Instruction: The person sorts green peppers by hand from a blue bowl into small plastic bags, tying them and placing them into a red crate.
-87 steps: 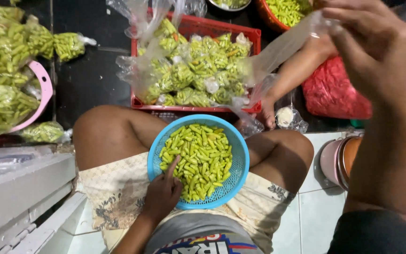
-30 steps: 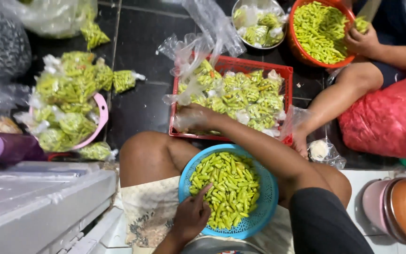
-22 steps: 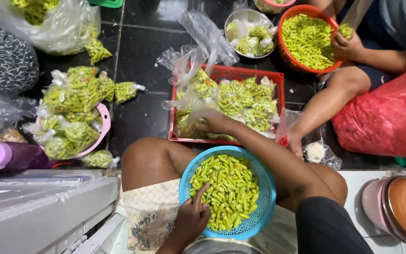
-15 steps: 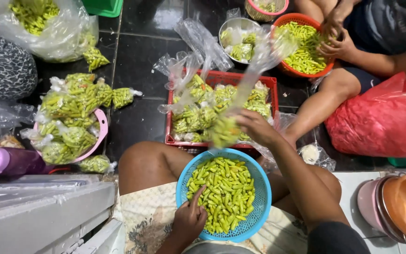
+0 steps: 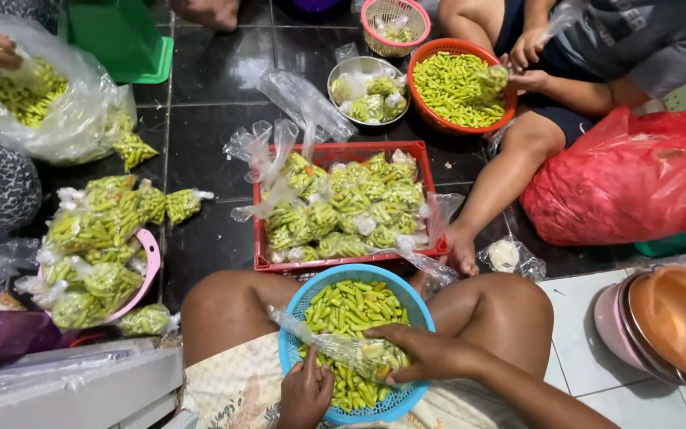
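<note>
- Gripped in the right hand [image 5: 430, 356]: 1 clear plastic bag [image 5: 343, 349] partly filled with green chillies, fingers closed around its filled end.
- Left hand [image 5: 305, 391]: fingers curled into the loose chillies [image 5: 351, 306], just below the bag; whether they pinch any cannot be told.
- Bag location: lying across the blue basket [image 5: 291, 338] on the lap.
- Ahead: red crate [image 5: 343, 149] holding filled bags.

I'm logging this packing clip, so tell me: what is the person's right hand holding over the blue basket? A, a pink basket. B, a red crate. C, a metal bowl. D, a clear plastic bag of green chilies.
D: the right hand grips a clear plastic bag partly filled with green chilies, above the blue basket.
</note>
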